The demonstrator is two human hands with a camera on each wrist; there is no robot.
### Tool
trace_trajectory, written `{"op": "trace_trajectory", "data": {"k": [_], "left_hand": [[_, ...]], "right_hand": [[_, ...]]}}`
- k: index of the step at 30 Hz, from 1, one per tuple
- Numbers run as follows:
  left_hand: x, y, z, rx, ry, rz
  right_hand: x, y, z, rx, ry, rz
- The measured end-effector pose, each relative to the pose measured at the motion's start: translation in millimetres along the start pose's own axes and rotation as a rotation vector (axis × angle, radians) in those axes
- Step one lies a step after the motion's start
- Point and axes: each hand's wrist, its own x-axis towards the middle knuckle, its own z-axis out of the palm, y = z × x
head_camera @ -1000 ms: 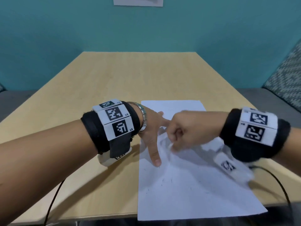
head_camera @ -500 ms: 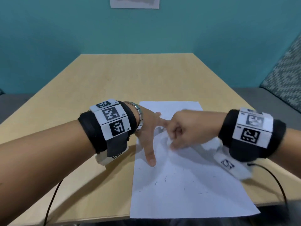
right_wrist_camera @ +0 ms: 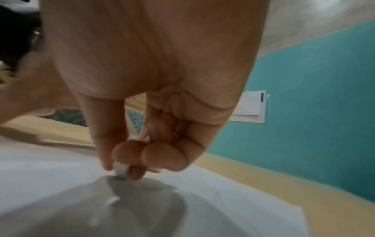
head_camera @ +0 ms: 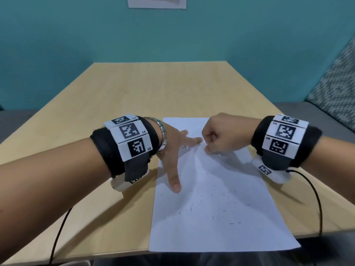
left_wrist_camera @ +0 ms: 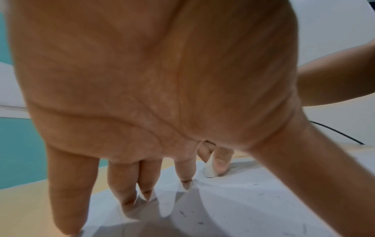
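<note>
A white sheet of paper [head_camera: 215,208] lies on the wooden table [head_camera: 134,96], dotted with dark eraser crumbs. My left hand [head_camera: 176,150] presses it flat with spread, straight fingers, the thumb pointing toward me. My right hand [head_camera: 221,137] is curled and pinches a small white eraser [right_wrist_camera: 121,171] against the paper just right of the left fingertips. The left wrist view shows the same eraser [left_wrist_camera: 210,170] upright between thumb and finger, its tip on the sheet [left_wrist_camera: 263,208]. In the head view the eraser is hidden under the fist.
The paper's near edge overhangs the table's front edge. Black cables [head_camera: 317,198] run from both wristbands off the front. A patterned cushion [head_camera: 334,89] sits at the right, and a teal wall with a white plate [head_camera: 156,1] stands behind.
My right hand with the eraser has shifted right and slightly away from the left index finger. The left hand stays pressed on the sheet.
</note>
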Motion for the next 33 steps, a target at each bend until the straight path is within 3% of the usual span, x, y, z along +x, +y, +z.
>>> {"op": "trace_trajectory", "data": {"k": [4, 8, 12, 16, 18, 21, 26, 30, 33], "left_hand": [[-1, 1, -1, -0.013, 0.006, 0.026], [0, 0, -1, 0.001, 0.000, 0.003], [0, 1, -1, 0.004, 0.004, 0.020], [1, 1, -2, 0.022, -0.004, 0.000], [2, 0, -2, 0.015, -0.006, 0.001], [5, 0, 0, 0.013, -0.009, 0.005], [4, 0, -2, 0.007, -0.011, 0.000], [7, -1, 0, 0.023, -0.005, -0.001], [5, 0, 0, 0.009, -0.007, -0.011]], "right_hand": [[-14, -22, 14, 0.066, -0.199, -0.135], [1, -1, 0, 0.029, -0.014, -0.012], [-15, -20, 14, 0.087, -0.198, -0.125], [-2, 1, -2, 0.016, -0.015, -0.001], [-7, -2, 2, 0.051, -0.032, -0.004], [-22, -18, 17, 0.126, -0.181, -0.088], [-5, 2, 0, 0.077, -0.001, 0.061], [-23, -20, 14, 0.154, -0.240, -0.054], [-10, -2, 4, 0.065, -0.049, 0.024]]}}
